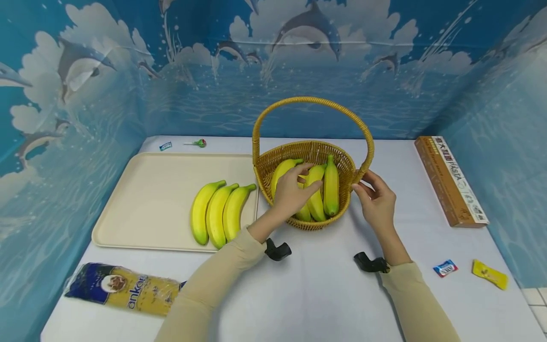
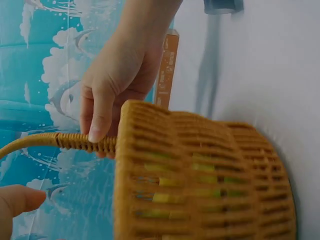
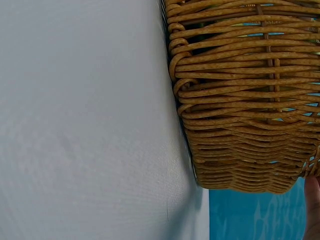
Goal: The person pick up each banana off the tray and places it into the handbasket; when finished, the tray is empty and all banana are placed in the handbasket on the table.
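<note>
A woven basket (image 1: 314,148) with a tall hooped handle (image 1: 314,99) stands on the table, several yellow-green bananas (image 1: 331,186) inside it. Over the bananas is my left hand (image 1: 292,191), thumb and fingers spread apart with nothing gripped between them; in the left wrist view only part of it shows at the lower left. At the basket's right side my right hand (image 1: 378,202) pinches the foot of the handle by the rim, thumb in front. The left wrist view shows that grip too, above the basket wall (image 2: 200,170). Most of the right hand is hidden in the right wrist view.
Left of the basket lies a beige tray (image 1: 149,190) with three bananas (image 1: 222,213). A pasta bag (image 1: 124,289) is at the front left, a brown pasta box (image 1: 448,180) at the right. Small wrapped sweets (image 1: 489,274) and a tiny rose-like pick (image 1: 200,142) lie around.
</note>
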Action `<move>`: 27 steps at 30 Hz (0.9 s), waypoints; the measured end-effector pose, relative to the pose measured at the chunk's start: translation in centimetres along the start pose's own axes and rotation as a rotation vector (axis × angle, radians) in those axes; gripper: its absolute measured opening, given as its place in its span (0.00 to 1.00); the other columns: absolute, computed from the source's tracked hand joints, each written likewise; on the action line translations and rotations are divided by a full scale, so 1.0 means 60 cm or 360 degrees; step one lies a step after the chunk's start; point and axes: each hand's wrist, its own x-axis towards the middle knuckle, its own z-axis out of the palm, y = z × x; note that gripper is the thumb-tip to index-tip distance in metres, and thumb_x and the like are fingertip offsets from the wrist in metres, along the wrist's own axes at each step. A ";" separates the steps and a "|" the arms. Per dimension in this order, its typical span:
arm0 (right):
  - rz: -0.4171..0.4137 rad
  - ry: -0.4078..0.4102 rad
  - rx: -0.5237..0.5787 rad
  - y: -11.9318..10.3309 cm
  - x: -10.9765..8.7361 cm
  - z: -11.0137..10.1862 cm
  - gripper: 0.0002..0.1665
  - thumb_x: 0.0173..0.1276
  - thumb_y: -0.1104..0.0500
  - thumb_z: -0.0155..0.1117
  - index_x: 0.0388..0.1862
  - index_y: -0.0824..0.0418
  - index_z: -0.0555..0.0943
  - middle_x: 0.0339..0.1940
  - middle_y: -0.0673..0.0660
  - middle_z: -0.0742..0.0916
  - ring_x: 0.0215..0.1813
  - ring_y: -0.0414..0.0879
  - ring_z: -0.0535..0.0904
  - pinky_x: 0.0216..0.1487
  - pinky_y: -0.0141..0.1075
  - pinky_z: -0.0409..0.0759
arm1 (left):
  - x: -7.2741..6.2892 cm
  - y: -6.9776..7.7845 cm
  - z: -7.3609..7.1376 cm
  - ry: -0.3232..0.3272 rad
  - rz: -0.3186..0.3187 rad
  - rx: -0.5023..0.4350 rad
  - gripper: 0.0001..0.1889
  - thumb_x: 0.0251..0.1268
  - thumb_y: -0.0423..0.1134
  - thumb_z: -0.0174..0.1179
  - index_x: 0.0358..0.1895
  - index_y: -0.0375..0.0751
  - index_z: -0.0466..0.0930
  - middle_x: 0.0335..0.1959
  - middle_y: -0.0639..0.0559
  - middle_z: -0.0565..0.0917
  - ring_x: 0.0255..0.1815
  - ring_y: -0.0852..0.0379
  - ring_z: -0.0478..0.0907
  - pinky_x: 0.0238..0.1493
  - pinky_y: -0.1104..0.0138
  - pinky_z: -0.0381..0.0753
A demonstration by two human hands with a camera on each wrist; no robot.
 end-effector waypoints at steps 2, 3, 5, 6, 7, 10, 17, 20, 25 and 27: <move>-0.0001 0.0000 0.0001 0.002 0.000 0.001 0.28 0.59 0.77 0.65 0.60 0.71 0.77 0.51 0.76 0.82 0.55 0.36 0.81 0.51 0.23 0.79 | -0.010 -0.006 -0.022 0.0001 0.0010 0.0031 0.28 0.66 0.46 0.62 0.68 0.45 0.71 0.57 0.43 0.79 0.53 0.46 0.79 0.48 0.60 0.79; -0.0002 0.0000 -0.0006 0.003 0.000 0.001 0.28 0.59 0.77 0.65 0.60 0.70 0.77 0.51 0.75 0.82 0.55 0.36 0.81 0.52 0.23 0.79 | -0.016 -0.011 -0.036 0.0006 0.0010 0.0044 0.28 0.66 0.46 0.62 0.69 0.44 0.71 0.58 0.42 0.79 0.54 0.45 0.78 0.49 0.58 0.79; -0.0002 -0.0001 -0.0011 0.004 0.000 0.002 0.28 0.59 0.76 0.65 0.60 0.70 0.78 0.52 0.75 0.82 0.56 0.36 0.81 0.52 0.23 0.79 | -0.027 -0.025 -0.069 0.0040 0.0006 0.0085 0.29 0.67 0.45 0.61 0.69 0.43 0.69 0.59 0.41 0.77 0.56 0.43 0.76 0.51 0.54 0.78; -0.0003 -0.0001 -0.0015 0.005 0.001 0.002 0.28 0.59 0.76 0.66 0.60 0.69 0.78 0.52 0.75 0.82 0.56 0.36 0.81 0.52 0.23 0.79 | -0.033 -0.035 -0.087 0.0067 0.0002 0.0101 0.30 0.67 0.45 0.61 0.70 0.42 0.68 0.60 0.41 0.76 0.57 0.42 0.75 0.52 0.53 0.78; -0.0003 -0.0002 -0.0010 0.005 0.001 0.003 0.28 0.59 0.76 0.66 0.60 0.69 0.78 0.51 0.75 0.82 0.56 0.36 0.81 0.52 0.23 0.79 | -0.040 -0.045 -0.107 0.0102 -0.0014 0.0112 0.30 0.67 0.45 0.60 0.70 0.41 0.67 0.61 0.39 0.75 0.58 0.42 0.74 0.53 0.52 0.78; 0.0000 -0.0004 -0.0018 0.004 0.001 0.002 0.28 0.59 0.76 0.66 0.60 0.70 0.78 0.51 0.75 0.82 0.55 0.35 0.81 0.52 0.23 0.79 | -0.060 -0.082 -0.168 0.0239 -0.0097 0.0151 0.31 0.68 0.44 0.60 0.72 0.39 0.65 0.64 0.37 0.72 0.61 0.40 0.71 0.57 0.49 0.76; -0.0012 -0.0001 -0.0042 -0.015 0.002 0.001 0.27 0.58 0.80 0.64 0.58 0.76 0.76 0.49 0.80 0.81 0.54 0.30 0.80 0.51 0.23 0.79 | -0.110 -0.165 -0.281 0.0514 -0.0352 0.0284 0.33 0.69 0.42 0.57 0.75 0.39 0.59 0.68 0.34 0.66 0.67 0.37 0.65 0.62 0.46 0.70; -0.0017 -0.0008 -0.0043 -0.034 0.003 0.001 0.25 0.59 0.80 0.63 0.57 0.80 0.75 0.49 0.81 0.80 0.53 0.30 0.79 0.52 0.23 0.79 | -0.125 -0.191 -0.300 0.0565 -0.0418 0.0308 0.34 0.69 0.42 0.57 0.76 0.40 0.57 0.69 0.33 0.65 0.67 0.36 0.65 0.63 0.46 0.70; -0.0018 -0.0007 -0.0016 -0.047 0.004 0.002 0.25 0.59 0.80 0.63 0.57 0.81 0.75 0.48 0.82 0.80 0.53 0.30 0.79 0.52 0.23 0.79 | -0.139 -0.222 -0.305 0.0533 -0.0488 0.0313 0.37 0.69 0.43 0.58 0.77 0.42 0.54 0.69 0.32 0.64 0.67 0.35 0.65 0.63 0.45 0.70; -0.0023 -0.0010 -0.0009 -0.047 0.003 0.002 0.24 0.59 0.80 0.63 0.57 0.81 0.75 0.48 0.81 0.80 0.53 0.29 0.79 0.51 0.23 0.79 | -0.141 -0.233 -0.303 0.0508 -0.0499 0.0311 0.38 0.69 0.43 0.58 0.78 0.42 0.52 0.69 0.32 0.63 0.67 0.35 0.65 0.63 0.45 0.70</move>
